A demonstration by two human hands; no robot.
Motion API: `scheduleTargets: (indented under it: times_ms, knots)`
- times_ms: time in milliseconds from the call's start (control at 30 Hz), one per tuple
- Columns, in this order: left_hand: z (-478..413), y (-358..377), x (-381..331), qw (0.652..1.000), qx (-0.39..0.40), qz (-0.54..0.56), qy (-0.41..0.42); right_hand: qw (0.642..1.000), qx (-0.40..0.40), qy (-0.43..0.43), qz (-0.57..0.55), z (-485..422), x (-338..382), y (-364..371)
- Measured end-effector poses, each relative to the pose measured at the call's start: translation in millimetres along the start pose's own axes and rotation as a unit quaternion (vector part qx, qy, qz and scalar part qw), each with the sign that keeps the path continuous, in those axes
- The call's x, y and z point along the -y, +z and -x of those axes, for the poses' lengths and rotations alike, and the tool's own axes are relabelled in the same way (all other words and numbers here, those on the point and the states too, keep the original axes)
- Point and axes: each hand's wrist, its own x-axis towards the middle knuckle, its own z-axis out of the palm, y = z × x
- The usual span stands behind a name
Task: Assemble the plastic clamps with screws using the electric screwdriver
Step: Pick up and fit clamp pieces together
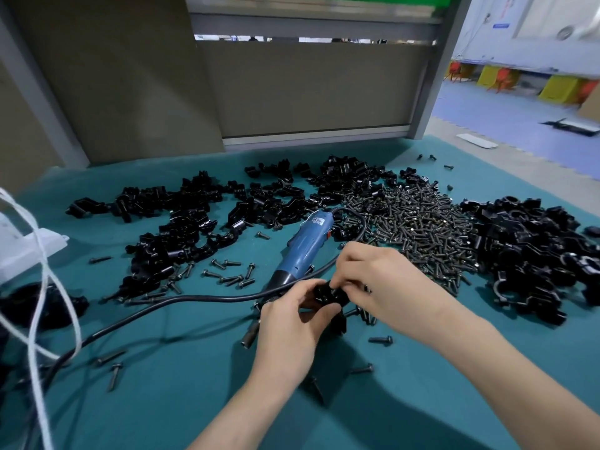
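Observation:
My left hand [292, 323] grips a black plastic clamp [328, 295] above the green table cover. My right hand [373, 274] pinches the same clamp from the right, its fingers curled over the top. The blue electric screwdriver [303, 251] lies on the cover just behind my hands, tip pointing toward me, its black cable [181, 300] running off to the left. A big heap of dark screws [418, 228] lies to the right of the screwdriver. Whether a screw sits in the held clamp is hidden by my fingers.
Piles of black clamp parts [181, 216] spread across the back and left, with another pile [535, 254] at the far right. Loose screws [227, 271] are scattered near the middle and front left. White cords [42, 287] hang at the left edge. A grey partition [292, 92] stands behind the table.

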Motion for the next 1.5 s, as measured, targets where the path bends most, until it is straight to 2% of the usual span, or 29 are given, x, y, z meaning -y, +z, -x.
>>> scheduleTargets:
  times_ms: [167, 233, 300, 433, 567, 800, 1100, 1167, 1267, 1333, 1400, 1500]
  knots:
    - [-1, 3, -1, 1.000, -0.009, 0.015, -0.008, 0.980, 0.079, -0.091, 0.157, 0, 25, -1]
    - [0, 4, 0, 1.000, -0.005, -0.014, 0.000, 0.973, 0.105, -0.112, 0.173, 0, 31, 3]
    - [0, 3, 3, 0.999, -0.007, -0.044, -0.005, 0.974, 0.095, -0.122, 0.168, -6, 28, 3]
    - [0, 2, 2, 0.999, 0.001, -0.042, 0.023, 0.992, 0.071, -0.057, 0.086, -13, 9, -5]
    - [2, 0, 2, 0.998, 0.003, -0.037, 0.048, 0.999, 0.011, -0.051, 0.015, -9, 3, 3]
    - [2, -2, -4, 1.000, 0.001, -0.022, -0.002, 0.987, -0.009, 0.003, -0.158, -2, -12, 1]
    - [3, -3, -2, 1.000, 0.013, -0.014, -0.006, 0.995, 0.016, -0.004, -0.099, -5, -16, 3]
    - [4, -1, -3, 1.000, 0.018, 0.003, -0.023, 0.990, -0.025, 0.043, -0.128, -11, -35, -7]
    - [5, 2, -3, 0.998, 0.021, 0.019, -0.056, 0.965, -0.148, 0.195, -0.092, -26, -86, -12]
    - [5, 2, -2, 0.998, 0.019, 0.015, -0.066, 0.952, -0.132, 0.272, -0.044, -35, -114, 1]
    - [6, 1, -3, 0.997, 0.023, 0.012, -0.068, 0.961, -0.092, 0.258, -0.022, -41, -120, 16]
    - [6, 1, -3, 0.997, 0.025, 0.010, -0.070, 0.986, -0.078, 0.145, -0.002, -54, -109, 31]
